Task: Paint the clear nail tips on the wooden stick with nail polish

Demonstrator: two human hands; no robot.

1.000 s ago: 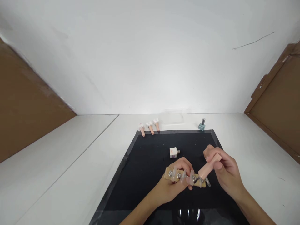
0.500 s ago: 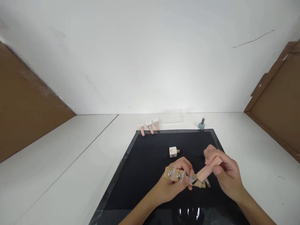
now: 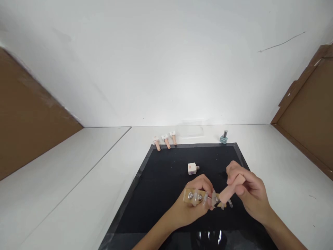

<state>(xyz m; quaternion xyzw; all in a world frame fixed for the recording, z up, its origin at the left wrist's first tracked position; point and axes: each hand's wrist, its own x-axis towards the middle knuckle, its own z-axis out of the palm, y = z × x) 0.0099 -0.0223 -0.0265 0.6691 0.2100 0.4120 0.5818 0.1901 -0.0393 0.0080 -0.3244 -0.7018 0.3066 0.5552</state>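
Left grip [image 3: 188, 206]: closed on the tan strip [image 3: 186, 195], fingers behind, thumb in front. Strip sits roughly crosswise, its far-right end sticking out past my fingers toward the right grip [image 3: 249, 191]. Round metal studs [image 3: 200, 197] along it, clear nail tips [image 3: 213, 198] standing across it.

Right grip: pinching the pink cap [image 3: 231, 189] between thumb and fingers, angled down-left. Its lower end is right over the strip's right part; thin dark tip [image 3: 216, 204] below it at a nail tip. Touching or not, can't tell.

White bottle [image 3: 191, 169]: on the black mat [image 3: 161, 187], just beyond left grip, bare neck pointing right. Orange-red print on one face, darker patch below; too small to read.

Three peach-capped bottles [image 3: 164, 137] at the mat's far-left edge, faint marks, illegible. Teal bottle [image 3: 223, 140] on the table [image 3: 104, 187], far right; pale lettering, unreadable. No brand legible anywhere.
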